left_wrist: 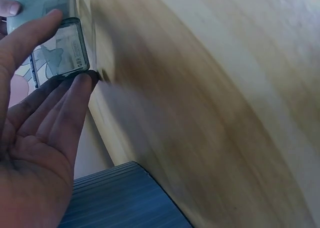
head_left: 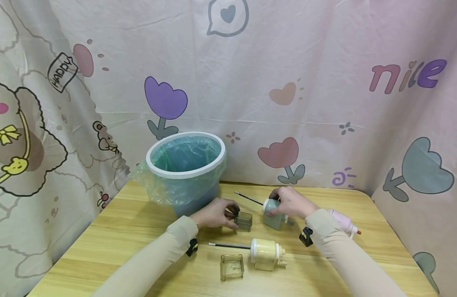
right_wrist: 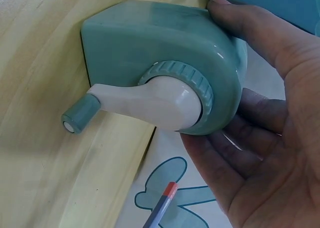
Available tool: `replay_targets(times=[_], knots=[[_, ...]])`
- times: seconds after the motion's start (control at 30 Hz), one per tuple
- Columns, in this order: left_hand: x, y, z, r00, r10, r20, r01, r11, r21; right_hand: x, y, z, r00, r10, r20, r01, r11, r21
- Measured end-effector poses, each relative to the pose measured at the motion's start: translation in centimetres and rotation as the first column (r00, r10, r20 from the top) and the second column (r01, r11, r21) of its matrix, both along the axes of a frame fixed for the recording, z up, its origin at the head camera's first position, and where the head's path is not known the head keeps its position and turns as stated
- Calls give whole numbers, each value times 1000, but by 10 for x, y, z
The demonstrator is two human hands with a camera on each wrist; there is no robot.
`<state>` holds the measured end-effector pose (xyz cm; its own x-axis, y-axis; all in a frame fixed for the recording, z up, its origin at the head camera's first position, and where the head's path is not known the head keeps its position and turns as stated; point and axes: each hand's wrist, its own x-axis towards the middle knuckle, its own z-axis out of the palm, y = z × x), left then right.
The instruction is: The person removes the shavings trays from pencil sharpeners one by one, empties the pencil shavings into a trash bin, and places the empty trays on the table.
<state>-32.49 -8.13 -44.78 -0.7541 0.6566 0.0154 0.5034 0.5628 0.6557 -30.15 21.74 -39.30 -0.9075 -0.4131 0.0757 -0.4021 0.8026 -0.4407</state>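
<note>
My right hand (head_left: 291, 201) grips a green crank pencil sharpener (right_wrist: 145, 42) from above, thumb on one side and fingers on the other. A dark pencil (head_left: 249, 198) sticks out of its front, toward the back left. The white crank (right_wrist: 135, 100) with a green knob faces the right wrist camera. To its left, my left hand (head_left: 215, 213) pinches a clear, smoky shavings box (head_left: 244, 222) between thumb and fingers. In the left wrist view, this box (left_wrist: 70, 47) lies between the thumb and fingertips, in front of the green sharpener.
A blue bin (head_left: 199, 202) with a white rim and green liner stands behind the left hand. Nearer me are a yellow sharpener (head_left: 265, 255) holding a pencil (head_left: 230, 246) and a clear box (head_left: 232, 268). A pink sharpener (head_left: 341, 220) lies beside the right forearm.
</note>
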Motion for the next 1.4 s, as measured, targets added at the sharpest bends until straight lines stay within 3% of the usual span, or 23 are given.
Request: replay_targets(times=[0.4,0.7,1.03,1.4], knots=[[0,2,1,996,-40,-83,35,997,-64,2,0,-1,1000,9,-9,-9,1000,9],[3,1,0,998,-43,-43,40,997,-62,5,5,0,1000,25,10,-25,1000,-3],[5,-4,7,998,-24,-59,21,998,-67,12,22,15,999,34,15,-33,999,-30],[6,-8,23,997,-17,-75,13,999,-51,21,35,24,1000,17,-7,-17,999,-31]])
